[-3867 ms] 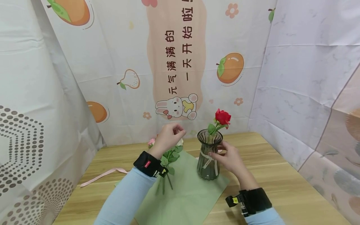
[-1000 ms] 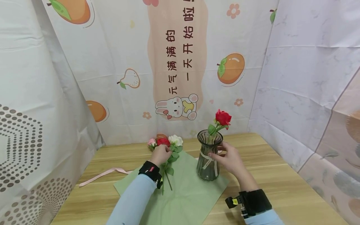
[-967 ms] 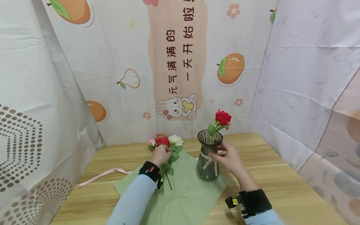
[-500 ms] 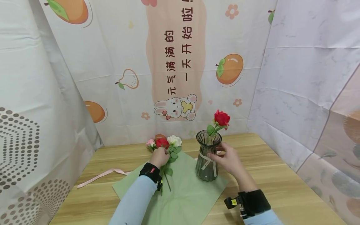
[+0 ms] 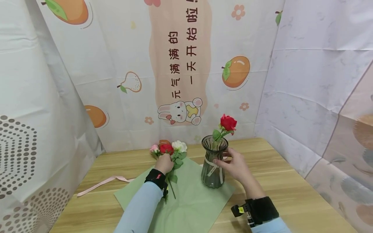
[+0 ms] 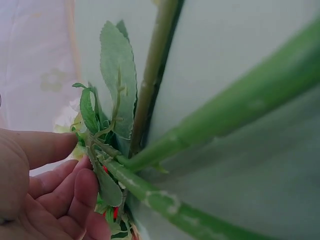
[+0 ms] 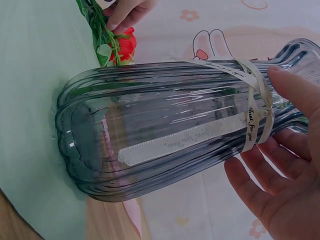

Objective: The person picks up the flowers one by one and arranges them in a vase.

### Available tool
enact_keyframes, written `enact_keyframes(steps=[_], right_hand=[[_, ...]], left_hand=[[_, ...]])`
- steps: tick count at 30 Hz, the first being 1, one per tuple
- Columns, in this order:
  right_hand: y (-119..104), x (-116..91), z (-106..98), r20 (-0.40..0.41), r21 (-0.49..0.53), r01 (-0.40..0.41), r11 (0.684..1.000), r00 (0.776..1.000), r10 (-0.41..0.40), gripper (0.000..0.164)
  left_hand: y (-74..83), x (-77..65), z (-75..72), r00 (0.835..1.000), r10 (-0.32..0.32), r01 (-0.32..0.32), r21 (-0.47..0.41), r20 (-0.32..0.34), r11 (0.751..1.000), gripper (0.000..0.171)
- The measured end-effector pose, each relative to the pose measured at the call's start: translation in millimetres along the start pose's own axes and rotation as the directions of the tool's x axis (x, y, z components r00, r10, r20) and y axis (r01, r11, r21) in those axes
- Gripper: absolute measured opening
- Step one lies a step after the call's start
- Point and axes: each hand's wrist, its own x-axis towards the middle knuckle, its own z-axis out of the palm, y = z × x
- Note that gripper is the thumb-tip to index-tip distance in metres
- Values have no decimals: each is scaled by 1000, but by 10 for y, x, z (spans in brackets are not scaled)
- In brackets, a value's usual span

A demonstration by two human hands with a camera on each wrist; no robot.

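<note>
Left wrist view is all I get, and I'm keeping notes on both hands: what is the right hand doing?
Observer: The right hand holds a glass vase around its upper part.
Operator: Is anything in it?
Observer: Yes, a single red rose, its bloom above the rim.
Operator: And is there anything off to the left of the green sheet?
Observer: A pink ribbon lies there on the wooden table.
</note>
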Motion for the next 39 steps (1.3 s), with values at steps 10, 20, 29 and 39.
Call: enact_keyframes(steps=[10,20,29,39], right_hand=[[-15,4,23,8,10,3,1000,1000,-4,57],[-17,9,26,12,5,1,1000,1000,-1,57],[2,3,13,11,21,9,1000,1000,-9,57],[16,8,6,5,12,18,1000,1000,-18,57]], left_hand=[[7,19,9,999,-45,45,30,13,999,6],[32,-3,-20,999,-22,23,-33,31,999,6],[-24,-28,-23,997,57,-50,-125,52,991,40],[-14,-25,-39,991,60,-34,-214,119,976,42]])
